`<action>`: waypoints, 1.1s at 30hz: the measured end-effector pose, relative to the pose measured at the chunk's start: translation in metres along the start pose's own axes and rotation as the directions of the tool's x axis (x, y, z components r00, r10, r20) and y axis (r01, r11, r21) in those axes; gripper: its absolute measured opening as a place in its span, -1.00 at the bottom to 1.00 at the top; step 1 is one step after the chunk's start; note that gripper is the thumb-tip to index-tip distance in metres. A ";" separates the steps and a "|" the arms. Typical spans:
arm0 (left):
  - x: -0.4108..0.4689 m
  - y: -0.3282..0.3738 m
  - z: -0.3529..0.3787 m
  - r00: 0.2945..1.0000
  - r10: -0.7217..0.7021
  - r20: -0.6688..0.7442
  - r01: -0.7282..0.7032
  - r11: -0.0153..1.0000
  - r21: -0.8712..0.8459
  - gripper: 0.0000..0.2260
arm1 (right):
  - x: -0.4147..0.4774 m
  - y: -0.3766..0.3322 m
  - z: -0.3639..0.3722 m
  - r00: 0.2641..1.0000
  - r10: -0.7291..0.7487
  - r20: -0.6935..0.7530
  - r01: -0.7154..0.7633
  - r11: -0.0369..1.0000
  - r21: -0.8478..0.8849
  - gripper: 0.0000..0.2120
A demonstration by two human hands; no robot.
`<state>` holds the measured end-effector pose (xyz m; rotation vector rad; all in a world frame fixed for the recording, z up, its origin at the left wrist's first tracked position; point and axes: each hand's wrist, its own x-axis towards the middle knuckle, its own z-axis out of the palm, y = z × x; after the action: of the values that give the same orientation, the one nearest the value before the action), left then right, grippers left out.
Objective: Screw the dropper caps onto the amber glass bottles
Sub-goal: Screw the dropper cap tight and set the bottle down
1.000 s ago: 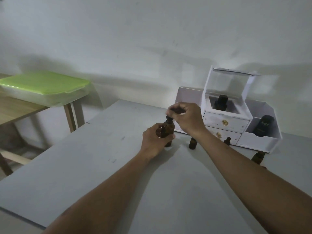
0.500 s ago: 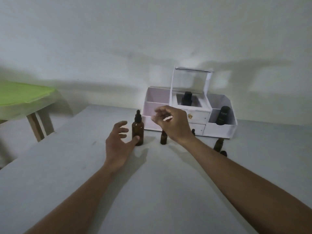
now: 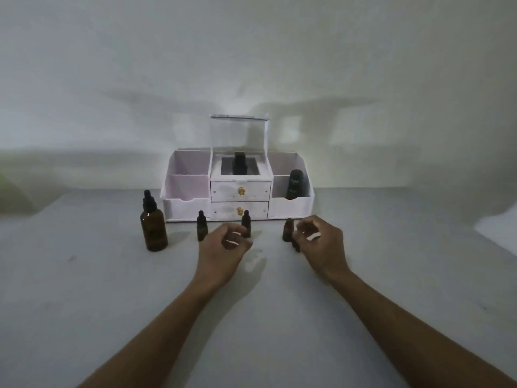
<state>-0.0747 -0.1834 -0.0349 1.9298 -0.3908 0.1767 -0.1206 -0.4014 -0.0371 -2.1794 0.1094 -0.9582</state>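
Observation:
A large amber bottle [image 3: 153, 228] with its black dropper cap on stands at the left of the grey table [image 3: 84, 289]. Two small capped amber bottles stand further right: one [image 3: 201, 226] by my left hand and one [image 3: 246, 224] just behind its fingers. A small amber bottle [image 3: 288, 229] without a cap stands beside my right hand, and a dark piece [image 3: 295, 245] lies at its base, partly hidden. My left hand [image 3: 223, 252] hovers with fingers curled and apart, holding nothing. My right hand [image 3: 321, 245] is likewise curled and empty, touching nothing I can make out.
A white organiser [image 3: 237, 208] with two drawers and an open clear lid stands against the wall. It holds a black bottle [image 3: 295, 184] in its right bin and a dark item [image 3: 239, 163] in the middle. A green blur [image 3: 5, 189] shows at the far left.
Both hands let go of the large bottle, now capped and standing at the left. They moved right to the small bottles, and the view swung right with them.

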 end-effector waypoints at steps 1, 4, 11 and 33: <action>0.002 0.004 0.011 1.000 0.000 0.019 0.000 1.000 -0.008 -0.82 | -0.001 0.006 -0.003 0.999 0.043 0.009 -0.043 0.999 -0.020 -0.87; 0.008 0.011 0.038 0.997 -0.003 0.077 0.003 1.000 0.000 -0.80 | -0.002 0.018 -0.003 0.974 0.205 0.097 -0.194 0.975 -0.109 -0.74; 0.022 0.012 0.066 0.998 -0.027 0.062 0.027 1.000 0.006 -0.80 | 0.002 0.022 0.010 0.934 0.287 0.213 -0.228 0.938 -0.261 -0.60; 0.052 0.011 0.115 0.993 -0.066 0.094 0.073 0.995 -0.072 -0.47 | 0.047 0.028 0.007 0.908 0.418 -0.034 -0.296 0.696 0.654 -0.75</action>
<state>-0.0363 -0.3032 -0.0541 1.8787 -0.3854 0.0274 -0.0768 -0.4338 -0.0306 -1.3656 0.2497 -0.8062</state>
